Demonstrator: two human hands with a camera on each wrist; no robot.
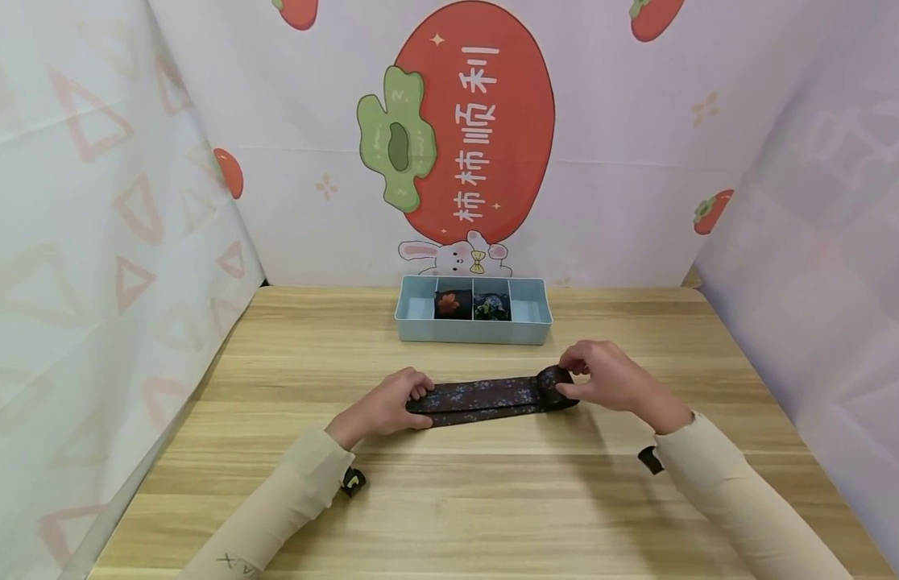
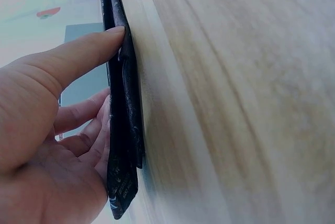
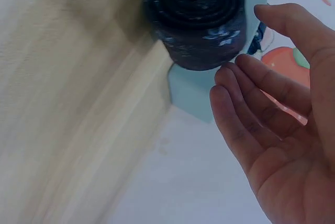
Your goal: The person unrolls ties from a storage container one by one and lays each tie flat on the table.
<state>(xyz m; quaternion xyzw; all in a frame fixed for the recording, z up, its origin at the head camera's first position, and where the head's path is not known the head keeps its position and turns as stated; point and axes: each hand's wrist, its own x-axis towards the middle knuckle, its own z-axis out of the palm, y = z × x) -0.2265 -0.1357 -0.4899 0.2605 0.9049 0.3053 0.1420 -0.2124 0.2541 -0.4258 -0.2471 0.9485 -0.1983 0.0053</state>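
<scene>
Hands [image 1: 383, 405] [image 1: 611, 377] apart, left pinching, right cupped (tie [image 1: 486, 393] between)

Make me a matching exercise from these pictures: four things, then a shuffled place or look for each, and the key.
Things
1. left hand
2. right hand
3. divided tray
4. roll with orange motif

Places and looks
A. second compartment from the left
B. at the rolled end of the part-rolled necktie
C. light blue
D. at the part-rolled necktie's flat end

Pairs: 1-D, 2-B, 3-C, 4-A
</scene>
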